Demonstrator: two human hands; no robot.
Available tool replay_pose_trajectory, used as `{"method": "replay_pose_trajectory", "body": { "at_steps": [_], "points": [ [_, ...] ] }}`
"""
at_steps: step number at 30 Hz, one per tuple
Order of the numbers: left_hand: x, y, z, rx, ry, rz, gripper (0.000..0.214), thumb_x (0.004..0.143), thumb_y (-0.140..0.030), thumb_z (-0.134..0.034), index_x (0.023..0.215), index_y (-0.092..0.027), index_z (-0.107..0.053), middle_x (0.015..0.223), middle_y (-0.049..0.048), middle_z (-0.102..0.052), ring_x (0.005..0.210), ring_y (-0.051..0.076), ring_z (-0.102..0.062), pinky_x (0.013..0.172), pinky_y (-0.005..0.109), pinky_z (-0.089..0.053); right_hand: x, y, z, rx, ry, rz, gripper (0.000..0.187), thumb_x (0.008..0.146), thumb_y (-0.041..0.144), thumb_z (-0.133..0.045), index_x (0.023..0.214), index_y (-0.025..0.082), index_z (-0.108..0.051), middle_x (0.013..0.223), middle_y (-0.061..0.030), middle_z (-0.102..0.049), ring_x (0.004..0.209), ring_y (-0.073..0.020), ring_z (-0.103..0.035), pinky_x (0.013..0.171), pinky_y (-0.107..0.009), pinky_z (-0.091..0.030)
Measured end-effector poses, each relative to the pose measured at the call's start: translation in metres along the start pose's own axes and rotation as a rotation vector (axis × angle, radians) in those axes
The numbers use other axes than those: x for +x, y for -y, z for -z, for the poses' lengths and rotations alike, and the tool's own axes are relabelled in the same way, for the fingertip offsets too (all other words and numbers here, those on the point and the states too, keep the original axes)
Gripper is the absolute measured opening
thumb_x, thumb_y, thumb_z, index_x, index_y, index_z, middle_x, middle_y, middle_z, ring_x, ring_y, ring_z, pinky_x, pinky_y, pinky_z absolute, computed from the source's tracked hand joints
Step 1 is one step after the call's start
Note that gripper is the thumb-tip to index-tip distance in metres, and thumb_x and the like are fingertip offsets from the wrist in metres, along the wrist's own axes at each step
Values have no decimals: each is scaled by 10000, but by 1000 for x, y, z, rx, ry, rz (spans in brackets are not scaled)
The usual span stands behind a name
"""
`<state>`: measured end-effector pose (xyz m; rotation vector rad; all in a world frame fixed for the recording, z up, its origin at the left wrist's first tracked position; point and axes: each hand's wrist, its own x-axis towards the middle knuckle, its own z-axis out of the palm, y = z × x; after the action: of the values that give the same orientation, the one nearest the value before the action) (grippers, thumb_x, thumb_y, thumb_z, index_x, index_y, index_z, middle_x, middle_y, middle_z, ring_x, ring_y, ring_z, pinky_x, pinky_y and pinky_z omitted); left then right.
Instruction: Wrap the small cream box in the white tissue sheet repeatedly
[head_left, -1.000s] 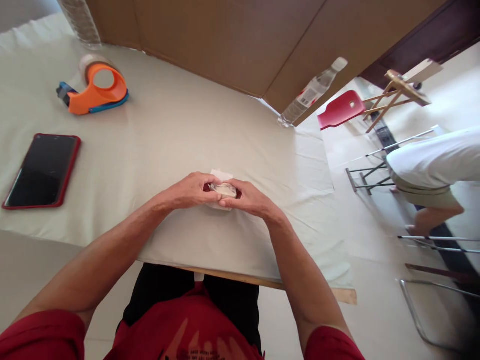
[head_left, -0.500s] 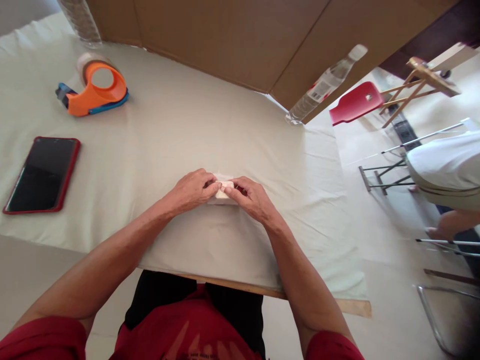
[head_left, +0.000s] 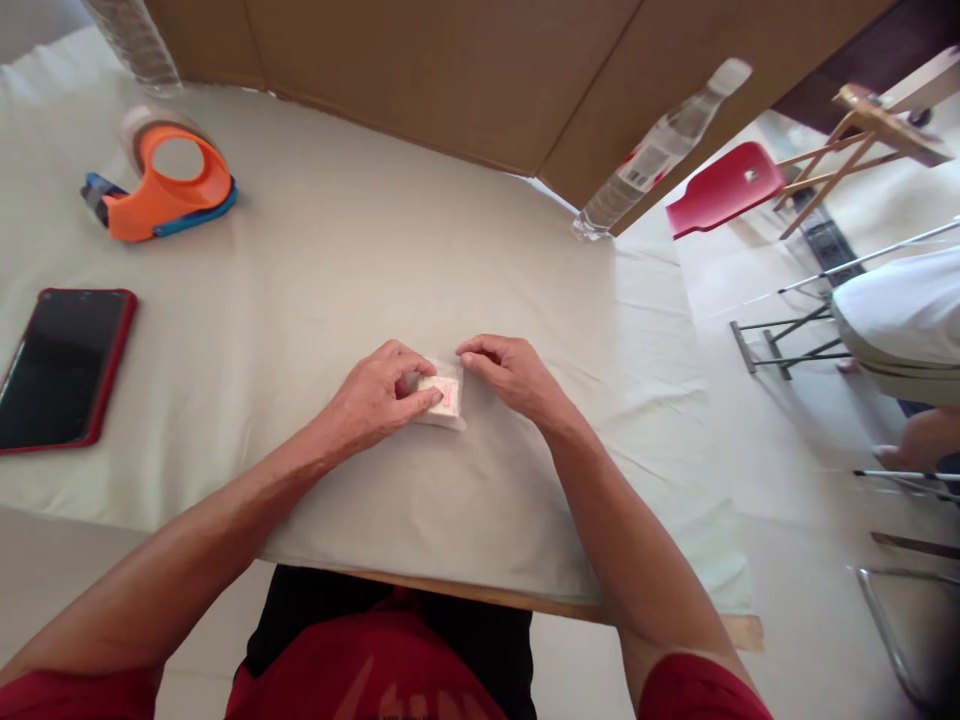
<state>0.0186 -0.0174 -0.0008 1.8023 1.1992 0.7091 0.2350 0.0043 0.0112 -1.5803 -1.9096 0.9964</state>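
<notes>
The block [head_left: 451,396], pale with red marks on top, sits on a thin wrapper [head_left: 448,369] over the cloth [head_left: 337,270], near the table edge before you. Your left hand [head_left: 373,395] grasps it, thumb on its top. Your right hand [head_left: 519,376] is beside the wrapper's far right corner; whether it pinches that corner, I can't tell. Your phone [head_left: 66,370] and tape dispenser [head_left: 150,213] lie to the left.

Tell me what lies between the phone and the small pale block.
In the head view, pale cloth, then the left hand, which touches the block.
</notes>
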Motion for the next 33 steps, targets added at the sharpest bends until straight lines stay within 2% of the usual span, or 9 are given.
{"method": "replay_pose_trajectory", "body": {
  "at_steps": [5, 8, 11, 14, 17, 22, 24, 28, 33],
  "points": [
    [-2, -1, 0, -29, 6, 60, 235, 808, -403, -674, 971, -239, -717, 974, 7, -575, 648, 95, -524, 633, 270, -471, 35, 6, -5, -132, 169, 61, 186, 775, 191, -581, 915, 175, -703, 873, -22, -682, 753, -141, -561, 698, -267, -393],
    [-2, -2, 0, -43, 18, 81, 232, 805, -398, -680, 976, -246, -713, 979, 5, -574, 647, 94, -528, 631, 271, -477, 43, 17, -6, -276, 281, 55, 100, 742, 135, -597, 802, 176, -665, 834, -15, -643, 728, -130, -532, 646, -254, -348],
    [-1, -4, 1, -33, 20, 103, 254, 804, -409, -676, 994, -243, -701, 1008, 11, -577, 665, 105, -542, 654, 288, -492, 44, 24, -3, -318, 306, 60, 94, 743, 100, -566, 720, 176, -617, 797, -9, -621, 693, -120, -504, 624, -255, -322],
    [-2, -6, 1, 19, 10, 161, 359, 785, -443, -688, 1075, -233, -658, 1088, 35, -591, 749, 147, -583, 710, 329, -512, 44, 26, 0, -210, 295, 82, 90, 762, 119, -549, 732, 180, -609, 745, 5, -615, 670, -119, -496, 619, -255, -327],
    [-2, -7, 1, 68, -29, 198, 540, 765, -484, -696, 1224, -224, -579, 1248, 77, -565, 959, 226, -607, 806, 382, -522, 43, 23, -1, -71, 295, 107, 52, 760, 150, -567, 746, 183, -605, 711, 18, -590, 658, -117, -492, 604, -253, -337],
    [0, -5, 1, 56, -23, 154, 741, 766, -469, -676, 1417, -204, -444, 1444, 131, -477, 1310, 326, -452, 1002, 451, -457, 39, 19, -6, 186, 281, 92, 60, 747, 193, -612, 804, 190, -594, 654, 49, -528, 610, -104, -463, 575, -250, -352],
    [1, -3, 2, 3, 25, 167, 797, 775, -477, -662, 1473, -205, -389, 1427, 133, -511, 1283, 321, -488, 1001, 447, -455, 34, 21, -6, 241, 276, 84, 49, 746, 201, -621, 786, 188, -596, 653, 48, -534, 598, -99, -463, 559, -248, -347],
    [3, -1, 4, -107, 123, 150, 763, 805, -459, -631, 1489, -228, -384, 1261, 94, -636, 1050, 258, -628, 891, 397, -491, 21, 31, -4, 218, 250, 70, 89, 786, 207, -603, 858, 178, -647, 670, 28, -604, 603, -112, -525, 563, -258, -391],
    [4, 2, 4, -170, 122, 113, 703, 805, -448, -635, 1440, -206, -453, 1165, 68, -670, 968, 222, -643, 831, 350, -496, -8, 40, 4, 234, 114, 148, 269, 894, 252, -539, 1137, 198, -640, 945, -43, -744, 907, -183, -692, 870, -371, -526]
  ]
}}
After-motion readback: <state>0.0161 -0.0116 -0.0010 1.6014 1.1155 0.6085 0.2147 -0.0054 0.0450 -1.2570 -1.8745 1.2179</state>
